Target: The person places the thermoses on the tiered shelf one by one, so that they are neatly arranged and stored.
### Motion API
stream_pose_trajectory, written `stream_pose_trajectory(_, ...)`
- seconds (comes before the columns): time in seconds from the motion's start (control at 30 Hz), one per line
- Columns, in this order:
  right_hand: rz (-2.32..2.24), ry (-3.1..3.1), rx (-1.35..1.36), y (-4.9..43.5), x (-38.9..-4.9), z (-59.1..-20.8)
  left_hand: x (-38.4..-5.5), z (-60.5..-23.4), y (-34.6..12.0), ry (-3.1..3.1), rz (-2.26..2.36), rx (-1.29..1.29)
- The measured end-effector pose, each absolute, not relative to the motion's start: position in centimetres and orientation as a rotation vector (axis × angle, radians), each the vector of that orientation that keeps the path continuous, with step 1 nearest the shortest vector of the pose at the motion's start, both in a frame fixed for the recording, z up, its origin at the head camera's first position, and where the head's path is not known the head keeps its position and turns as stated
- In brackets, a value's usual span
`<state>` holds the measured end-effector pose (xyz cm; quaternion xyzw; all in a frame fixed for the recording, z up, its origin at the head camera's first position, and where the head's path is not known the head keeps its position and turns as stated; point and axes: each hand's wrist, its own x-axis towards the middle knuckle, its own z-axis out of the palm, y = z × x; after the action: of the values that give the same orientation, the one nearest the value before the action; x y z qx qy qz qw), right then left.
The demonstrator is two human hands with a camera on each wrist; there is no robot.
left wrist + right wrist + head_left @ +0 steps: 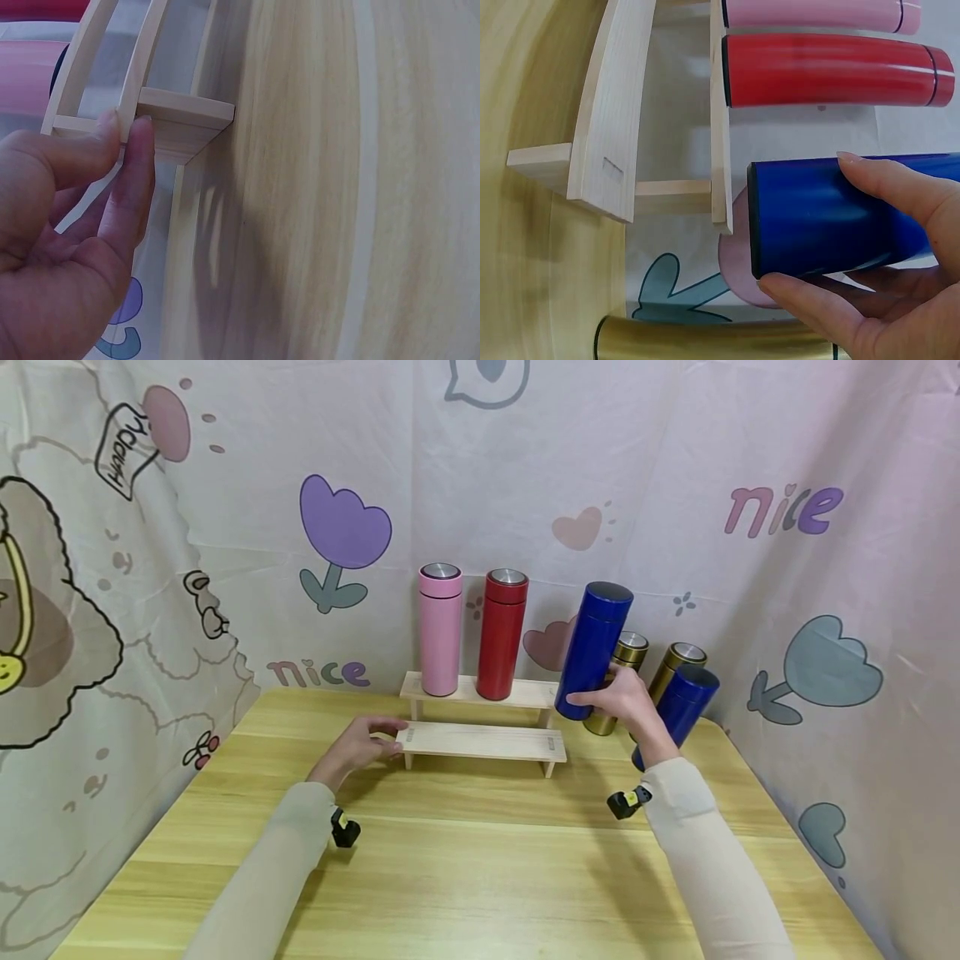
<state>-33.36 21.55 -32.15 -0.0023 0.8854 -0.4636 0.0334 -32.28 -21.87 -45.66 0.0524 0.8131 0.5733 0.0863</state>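
My right hand (624, 700) grips a blue thermos bottle (596, 647) near its lower part. It is held tilted in the air beside the right end of the upper step of a two-step wooden rack (480, 741). The right wrist view shows the blue bottle's dark base (754, 221) apart from the rack. My left hand (358, 750) pinches the left end of the lower step between thumb and fingers. On the upper step stand a pink thermos (440, 635) and a red thermos (503, 639), both upright.
Behind and right of my right hand stand two gold thermoses (630, 652) (684, 657), partly hidden. A second blue thermos (686, 702) is in front of them. A patterned curtain (480, 485) hangs behind the wooden table (465, 877).
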Motion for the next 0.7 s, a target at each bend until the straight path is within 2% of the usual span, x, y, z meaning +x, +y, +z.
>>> stream_pose_trajectory(0.7, -1.401, 2.722, -0.039, 19.9, -34.6, -31.6, -32.0, -45.4, -21.7, 2.428, 1.708, 0.150)
